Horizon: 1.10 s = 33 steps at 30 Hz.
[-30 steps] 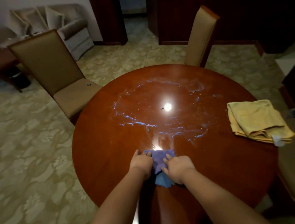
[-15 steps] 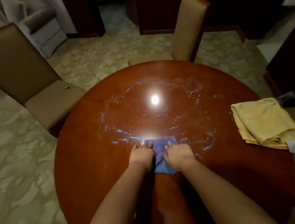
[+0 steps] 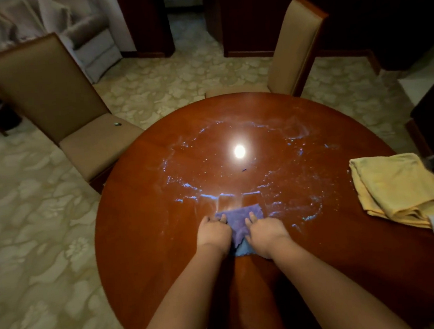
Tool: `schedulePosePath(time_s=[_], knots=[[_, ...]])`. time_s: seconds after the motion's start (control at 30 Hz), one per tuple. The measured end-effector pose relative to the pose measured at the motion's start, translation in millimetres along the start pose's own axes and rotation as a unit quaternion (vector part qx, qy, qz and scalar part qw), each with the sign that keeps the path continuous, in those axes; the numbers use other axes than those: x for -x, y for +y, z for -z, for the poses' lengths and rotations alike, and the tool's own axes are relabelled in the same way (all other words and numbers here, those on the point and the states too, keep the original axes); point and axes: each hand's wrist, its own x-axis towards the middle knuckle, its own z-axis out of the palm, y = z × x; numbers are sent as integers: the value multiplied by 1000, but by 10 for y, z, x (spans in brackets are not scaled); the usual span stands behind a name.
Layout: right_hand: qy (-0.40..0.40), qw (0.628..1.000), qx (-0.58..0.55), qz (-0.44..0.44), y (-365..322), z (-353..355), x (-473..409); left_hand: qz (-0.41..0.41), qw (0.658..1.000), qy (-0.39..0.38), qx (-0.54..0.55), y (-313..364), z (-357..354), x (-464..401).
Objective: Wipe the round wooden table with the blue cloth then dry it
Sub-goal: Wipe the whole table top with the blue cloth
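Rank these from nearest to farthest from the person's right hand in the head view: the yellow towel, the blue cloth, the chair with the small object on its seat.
1. blue cloth: under the right hand, gripped.
2. yellow towel: at the table's right edge.
3. chair: off the table, far left.

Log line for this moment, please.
phase: wiping | both hands, left hand and right hand, press blue cloth on table | wet streaks ahead | yellow towel unused at right edge
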Motion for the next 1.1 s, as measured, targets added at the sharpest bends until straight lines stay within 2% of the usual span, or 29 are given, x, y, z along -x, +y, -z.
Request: schedulePosePath(time_s=[0.2, 0.5, 0.83, 1.1], knots=[[4, 999, -19, 49, -191, -120, 243, 21, 999, -30, 6, 15, -117, 347], [4, 999, -43, 19, -260, -6, -80, 24, 999, -31, 13, -207, -68, 12], [15, 999, -41, -27, -210, 325, -665, -25, 1000, -9, -9, -678, 125, -636], [21, 999, -38, -32, -287, 233, -527, -21, 1000, 1, -4, -636, 30, -452]])
